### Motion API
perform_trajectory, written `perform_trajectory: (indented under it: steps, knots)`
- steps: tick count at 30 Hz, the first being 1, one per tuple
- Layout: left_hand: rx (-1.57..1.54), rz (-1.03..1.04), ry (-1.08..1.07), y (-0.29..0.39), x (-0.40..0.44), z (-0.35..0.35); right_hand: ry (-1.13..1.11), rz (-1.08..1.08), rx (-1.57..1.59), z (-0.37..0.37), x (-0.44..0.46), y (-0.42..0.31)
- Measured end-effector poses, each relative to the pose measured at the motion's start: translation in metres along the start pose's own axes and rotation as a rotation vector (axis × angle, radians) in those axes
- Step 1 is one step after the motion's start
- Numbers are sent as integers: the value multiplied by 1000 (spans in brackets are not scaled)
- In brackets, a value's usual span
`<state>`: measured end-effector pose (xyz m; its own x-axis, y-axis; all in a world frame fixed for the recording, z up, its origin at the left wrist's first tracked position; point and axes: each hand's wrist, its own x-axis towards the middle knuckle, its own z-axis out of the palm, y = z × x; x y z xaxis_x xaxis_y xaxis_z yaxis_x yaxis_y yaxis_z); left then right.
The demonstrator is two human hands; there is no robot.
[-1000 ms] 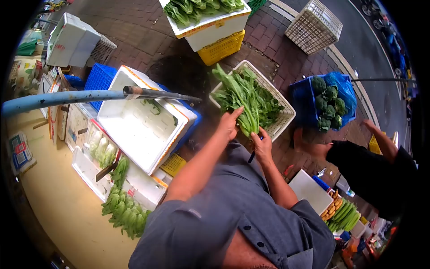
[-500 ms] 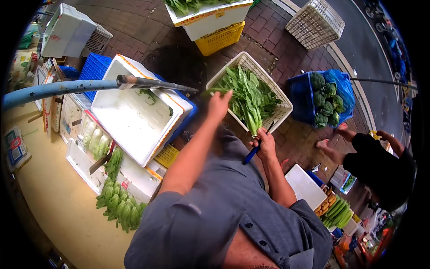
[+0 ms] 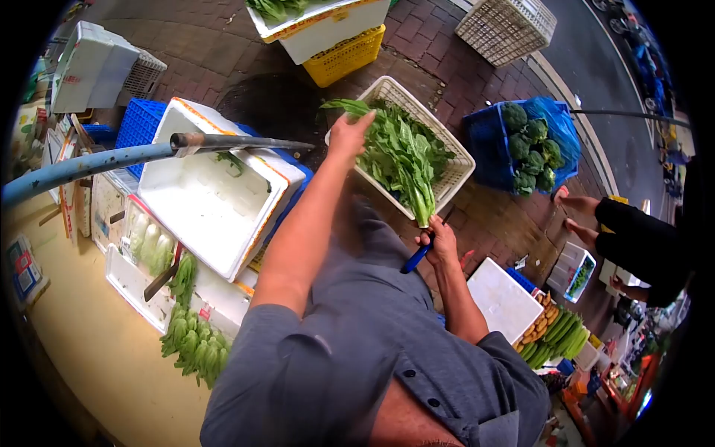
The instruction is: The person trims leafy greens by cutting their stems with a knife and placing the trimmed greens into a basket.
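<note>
My right hand (image 3: 441,240) is closed around the stem end of a bunch of leafy greens (image 3: 410,164) and a blue-handled knife (image 3: 415,258). The knife's blade is hardly visible. At the bunch's leafy end, my left hand (image 3: 351,135) has its fingers curled at a long green leaf (image 3: 342,106) that sticks out to the left. Below the bunch stands a cream plastic crate (image 3: 460,173) with more greens inside.
Left of the crate, a bluish pole (image 3: 97,160) crosses a white foam box (image 3: 201,197). To the right is a blue crate (image 3: 484,167) of broccoli (image 3: 532,160). A person in black (image 3: 648,238) stands beyond it. Stacked boxes (image 3: 328,37) are at the top.
My left hand has shifted a little left, and the leaf by it now points out above the hand. My right hand keeps its hold. The person in black has moved, and the view has shifted slightly.
</note>
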<state>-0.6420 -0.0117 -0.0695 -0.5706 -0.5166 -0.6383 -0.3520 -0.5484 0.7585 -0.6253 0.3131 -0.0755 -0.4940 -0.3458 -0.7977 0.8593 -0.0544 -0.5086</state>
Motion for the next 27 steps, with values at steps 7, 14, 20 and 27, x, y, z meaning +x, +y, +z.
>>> perform_trajectory:
  steps: [7, 14, 20, 27]
  knots:
    - [-111, -353, -221, -64, -64, 35, 13, -75, -169, -17, -2, 6]
    - [-631, -242, -156, -128, -45, 34, 14, -182, -526, -13, -2, 15]
    - [-607, -218, -218, -114, -65, 15, -39, -160, -594, -9, -3, 22]
    - [-561, -184, -202, -102, -79, -14, -3, -174, -582, -16, 8, 14]
